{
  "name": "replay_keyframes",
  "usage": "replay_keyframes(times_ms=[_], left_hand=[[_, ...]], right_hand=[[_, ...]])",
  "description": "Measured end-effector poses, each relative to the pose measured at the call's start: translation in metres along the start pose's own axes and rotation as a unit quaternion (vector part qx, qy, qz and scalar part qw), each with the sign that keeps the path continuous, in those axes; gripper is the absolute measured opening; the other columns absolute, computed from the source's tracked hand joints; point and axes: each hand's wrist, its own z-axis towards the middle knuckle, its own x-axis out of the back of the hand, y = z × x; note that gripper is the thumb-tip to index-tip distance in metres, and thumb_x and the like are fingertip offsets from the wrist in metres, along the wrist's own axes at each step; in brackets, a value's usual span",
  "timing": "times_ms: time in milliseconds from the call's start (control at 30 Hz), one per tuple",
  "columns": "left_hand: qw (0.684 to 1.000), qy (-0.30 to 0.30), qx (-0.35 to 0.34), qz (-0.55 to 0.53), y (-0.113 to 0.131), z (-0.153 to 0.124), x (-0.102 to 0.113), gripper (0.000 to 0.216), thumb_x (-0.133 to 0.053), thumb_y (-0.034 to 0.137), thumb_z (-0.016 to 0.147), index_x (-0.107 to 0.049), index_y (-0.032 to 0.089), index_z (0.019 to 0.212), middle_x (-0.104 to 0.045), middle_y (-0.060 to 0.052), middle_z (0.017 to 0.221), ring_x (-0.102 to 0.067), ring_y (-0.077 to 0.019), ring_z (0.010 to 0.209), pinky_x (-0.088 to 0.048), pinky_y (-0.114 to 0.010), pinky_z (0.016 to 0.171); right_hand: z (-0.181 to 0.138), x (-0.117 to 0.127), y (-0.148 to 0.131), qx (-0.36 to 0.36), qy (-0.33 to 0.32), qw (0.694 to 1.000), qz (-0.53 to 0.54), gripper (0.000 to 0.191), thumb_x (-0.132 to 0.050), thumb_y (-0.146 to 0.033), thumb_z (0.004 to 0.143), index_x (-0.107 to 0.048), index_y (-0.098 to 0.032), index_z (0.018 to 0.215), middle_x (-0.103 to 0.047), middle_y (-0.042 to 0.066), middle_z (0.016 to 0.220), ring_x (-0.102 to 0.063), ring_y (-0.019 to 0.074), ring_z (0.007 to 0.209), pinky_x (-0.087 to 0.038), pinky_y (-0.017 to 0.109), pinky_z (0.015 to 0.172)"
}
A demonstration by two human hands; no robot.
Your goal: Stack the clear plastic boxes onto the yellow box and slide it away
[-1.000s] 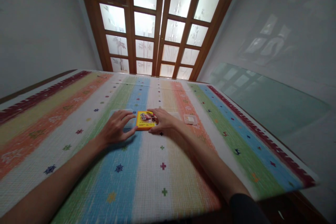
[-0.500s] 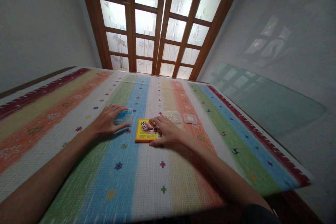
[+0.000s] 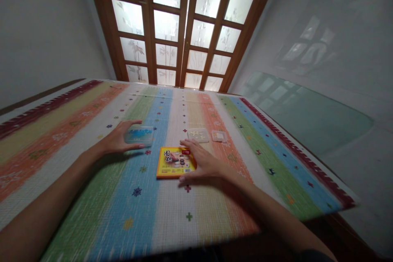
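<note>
My left hand (image 3: 121, 136) curves round the left side of a clear plastic box (image 3: 146, 136) with blue pieces in it. Its fingers and thumb are apart, the thumb by the near edge and the fingers just past the far edge. A flat yellow game box (image 3: 172, 166), printed with Chinese characters and black and white Go stones, lies right of centre. Across its right end, my right hand (image 3: 204, 163) grips it, fingers at the far edge and thumb at the near edge. Part of that end is hidden under the hand.
Behind the right hand lie a clear flat box (image 3: 201, 134) with pale pieces and a smaller clear case (image 3: 219, 136). A striped cloth (image 3: 129, 225) covers the table. Wooden glass-paned doors (image 3: 184, 28) stand beyond, and a glass panel (image 3: 307, 110) is at the right wall.
The yellow game box has come nearer to me with my right hand, and more of its top shows. My left hand has drawn back leftward, showing more of the clear box.
</note>
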Motion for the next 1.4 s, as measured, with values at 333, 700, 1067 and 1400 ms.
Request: replay_keyframes(times_ms=[333,700,1067,1400], left_hand=[[0.994,-0.041,0.038,-0.093,-0.014,-0.002,0.013,0.068,-0.081,0.050,0.064,-0.063,0.025,0.124,-0.071,-0.016,0.117,-0.071,-0.0353,0.100,-0.060,-0.050,0.087],[0.986,-0.040,0.102,-0.128,-0.015,-0.002,0.005,0.075,-0.082,0.063,0.060,-0.062,0.019,0.117,-0.072,-0.010,0.107,-0.070,-0.0326,0.094,-0.060,-0.046,0.081],[0.990,0.015,0.044,-0.136,0.035,0.009,0.000,0.073,-0.078,0.063,0.066,-0.060,0.022,0.123,-0.069,-0.007,0.114,-0.067,-0.0316,0.100,-0.058,-0.046,0.088],[0.988,-0.046,-0.003,-0.149,0.105,0.004,-0.028,0.070,-0.080,0.056,0.068,-0.059,0.022,0.126,-0.070,-0.008,0.116,-0.069,-0.0268,0.095,-0.058,-0.037,0.079]], right_hand=[[-0.020,0.000,0.049,-0.037,0.158,0.978,0.132,0.047,-0.054,-0.044,0.099,-0.043,-0.025,0.140,-0.060,0.014,0.129,-0.061,0.0275,0.121,-0.049,0.053,0.104],[-0.021,-0.002,0.046,-0.023,0.237,0.970,0.049,0.027,-0.050,-0.037,0.099,-0.056,-0.025,0.122,-0.063,0.012,0.119,-0.062,0.0293,0.111,-0.049,0.054,0.098],[-0.022,0.003,0.039,-0.038,0.221,0.975,0.004,0.032,-0.052,-0.024,0.092,-0.056,-0.024,0.124,-0.062,0.013,0.124,-0.058,0.0304,0.115,-0.045,0.054,0.101],[-0.012,0.024,0.075,-0.013,0.199,0.973,-0.114,0.058,-0.060,-0.025,0.079,-0.051,-0.018,0.136,-0.060,0.017,0.130,-0.052,0.0349,0.121,-0.039,0.058,0.106]])
